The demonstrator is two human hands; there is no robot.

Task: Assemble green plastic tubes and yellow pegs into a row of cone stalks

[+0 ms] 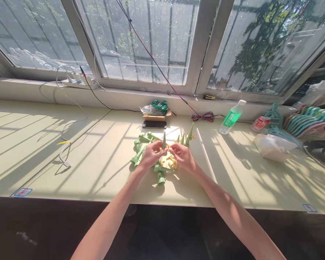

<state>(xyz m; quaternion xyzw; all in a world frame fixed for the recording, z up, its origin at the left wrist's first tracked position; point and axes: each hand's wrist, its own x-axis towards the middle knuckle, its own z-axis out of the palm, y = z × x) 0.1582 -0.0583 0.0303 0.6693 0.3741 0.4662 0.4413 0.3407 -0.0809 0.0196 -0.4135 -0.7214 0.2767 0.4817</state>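
Observation:
My left hand (152, 153) is closed around a green cone-shaped plastic piece (164, 140), whose pointed tip sticks up above the fingers. Beside it, my right hand (182, 155) pinches a small yellow piece (168, 146) against the green one; the fingers partly hide where they meet. Under and between the hands lies a heap of small yellow pieces (173, 163). Green cone-shaped pieces (160, 177) lie around the left and front of the heap. Several more green cones (189, 134) stand upright behind my right hand, one with a yellow bit at its side.
Behind the pieces are a black phone (154, 124) and a small cardboard box (157, 116). A water bottle (232, 117), a red can (260, 123), a tissue pack (274, 147) and hangers (310, 121) stand to the right. A white cable (65, 159) lies left. The table's front edge is near my forearms.

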